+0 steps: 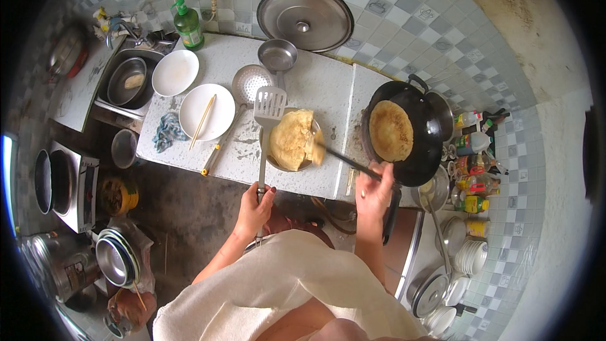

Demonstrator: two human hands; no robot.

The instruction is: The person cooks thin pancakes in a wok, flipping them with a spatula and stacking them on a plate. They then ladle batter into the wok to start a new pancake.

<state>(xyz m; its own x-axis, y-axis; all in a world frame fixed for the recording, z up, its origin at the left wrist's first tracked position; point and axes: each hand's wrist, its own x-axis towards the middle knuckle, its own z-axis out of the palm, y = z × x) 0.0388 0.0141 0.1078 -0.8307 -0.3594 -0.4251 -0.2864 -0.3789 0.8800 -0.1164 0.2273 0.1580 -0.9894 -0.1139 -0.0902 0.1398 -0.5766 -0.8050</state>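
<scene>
My left hand (253, 208) grips the handle of a slotted metal turner (270, 107), its blade raised over the counter. My right hand (374, 193) is closed around the dark handle of a second utensil (351, 161). That utensil's tan head is blurred by motion at the right edge of a folded heap of pancakes (289, 141); whether it touches them I cannot tell. The heap rests in a round metal dish, its rim mostly hidden. To the right, a browned flat pancake (390, 130) lies in a black wok (428, 154).
White plates (176, 72) stand left, one bearing chopsticks (202, 122). A skimmer (252, 80), a small metal pan (278, 55) and a blue cloth (166, 132) share the counter (326, 80). A large lid (305, 10) leans on tiles. Bottles (473, 165) line the right wall; a sink (106, 99) is far left.
</scene>
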